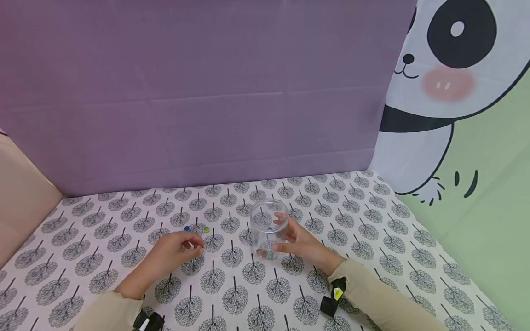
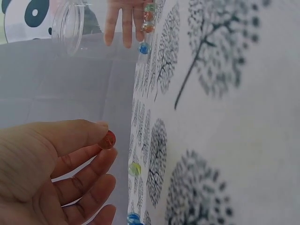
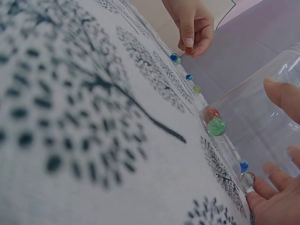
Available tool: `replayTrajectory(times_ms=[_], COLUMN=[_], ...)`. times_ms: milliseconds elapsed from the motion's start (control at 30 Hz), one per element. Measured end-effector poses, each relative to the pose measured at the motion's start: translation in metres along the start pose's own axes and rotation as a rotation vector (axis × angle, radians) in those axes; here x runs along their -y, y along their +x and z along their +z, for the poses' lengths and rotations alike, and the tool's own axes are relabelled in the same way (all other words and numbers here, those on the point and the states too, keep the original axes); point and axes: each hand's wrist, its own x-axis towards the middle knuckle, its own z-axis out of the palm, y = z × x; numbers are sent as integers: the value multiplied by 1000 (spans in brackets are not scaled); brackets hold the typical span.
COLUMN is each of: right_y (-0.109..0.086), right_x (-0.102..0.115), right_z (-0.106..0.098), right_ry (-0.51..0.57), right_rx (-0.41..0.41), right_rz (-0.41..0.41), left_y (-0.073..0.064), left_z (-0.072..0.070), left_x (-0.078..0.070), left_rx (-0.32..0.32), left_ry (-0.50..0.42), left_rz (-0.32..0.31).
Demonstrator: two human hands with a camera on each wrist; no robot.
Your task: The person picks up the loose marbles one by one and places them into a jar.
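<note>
My left hand (image 1: 169, 250) is held low above the table, left of the jar. Between thumb and forefinger it pinches an orange-red marble (image 2: 108, 140), clear in the left wrist view but hidden in the head view. On the right, my right hand (image 1: 305, 246) grips a clear, lidless jar (image 1: 258, 236) standing upright, thumb in front and fingers behind. Several marbles lie on the jar's bottom, among them a green marble (image 3: 216, 126), a reddish marble (image 3: 212, 114) and a blue marble (image 3: 243, 166).
Beyond the left hand lie a blue marble (image 1: 187, 228) and a yellow-green marble (image 1: 206, 229). The right wrist view shows another blue marble (image 3: 174, 56) near the left hand. A tree-print cloth (image 1: 232, 294) covers the table; a purple curtain (image 1: 207, 115) hangs behind it.
</note>
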Motion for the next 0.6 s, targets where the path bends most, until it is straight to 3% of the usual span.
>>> replayTrajectory(times_ms=[433,600], right_y=[1,0], right_x=[-1,-1], right_z=[0,1], right_ry=[21,13], right_rx=[11,2], right_rz=[-30,-14], left_y=[9,13], left_z=[5,7], left_x=[-12,-14], left_rx=[-11,-4], left_ry=[7,-5], left_rz=[73,74])
